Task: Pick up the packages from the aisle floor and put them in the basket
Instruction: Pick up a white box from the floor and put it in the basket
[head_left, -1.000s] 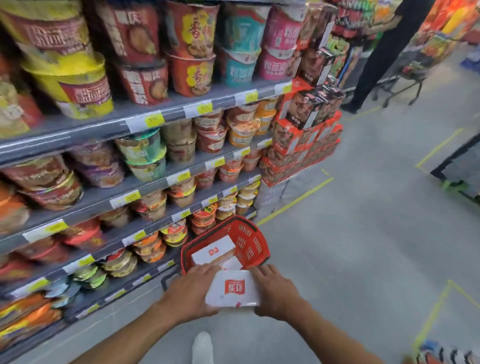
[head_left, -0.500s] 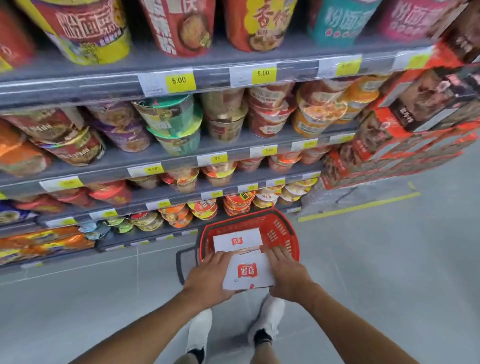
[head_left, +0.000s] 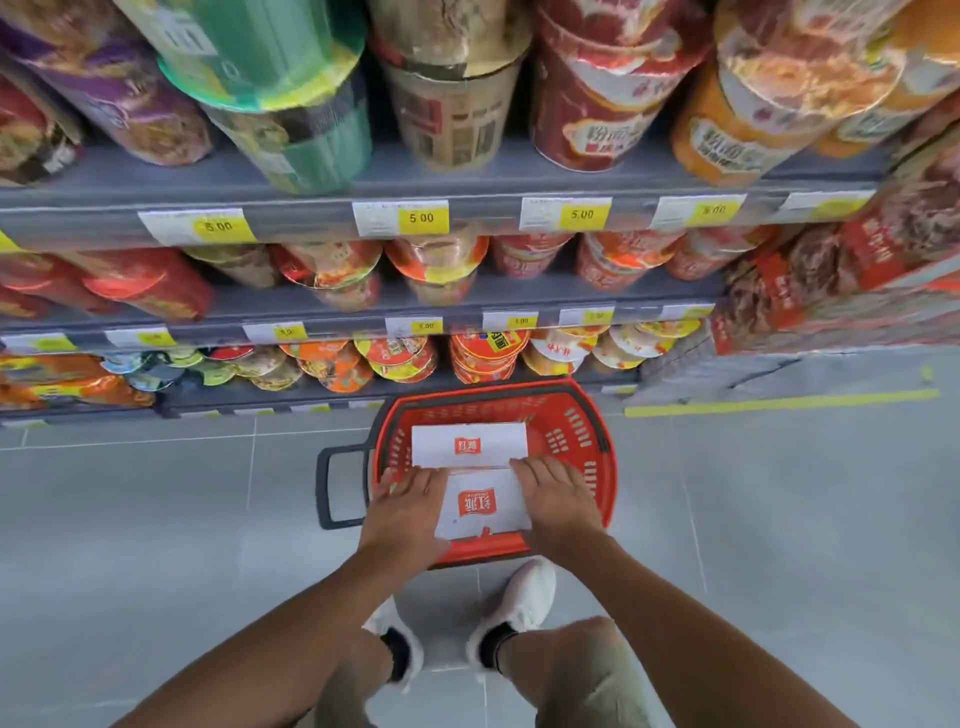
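The left hand (head_left: 405, 512) and right hand (head_left: 558, 506) grip the white package (head_left: 483, 506) by its side edges, fingers curled on it, over the near side of the red basket (head_left: 571, 441), beside a second package (head_left: 467, 444) lying inside.

Red basket (head_left: 597, 499), white red-logoed packages (head_left: 480, 506)

The grey tiled floor (head_left: 156, 545) carries a red basket (head_left: 611, 467), set just before the shelf (head_left: 270, 397), its dark handle (head_left: 326, 488) lying out to the left. Two white shoes (head_left: 524, 592) stand near its rim. A yellow line (head_left: 779, 402), probably tape, runs rightward.
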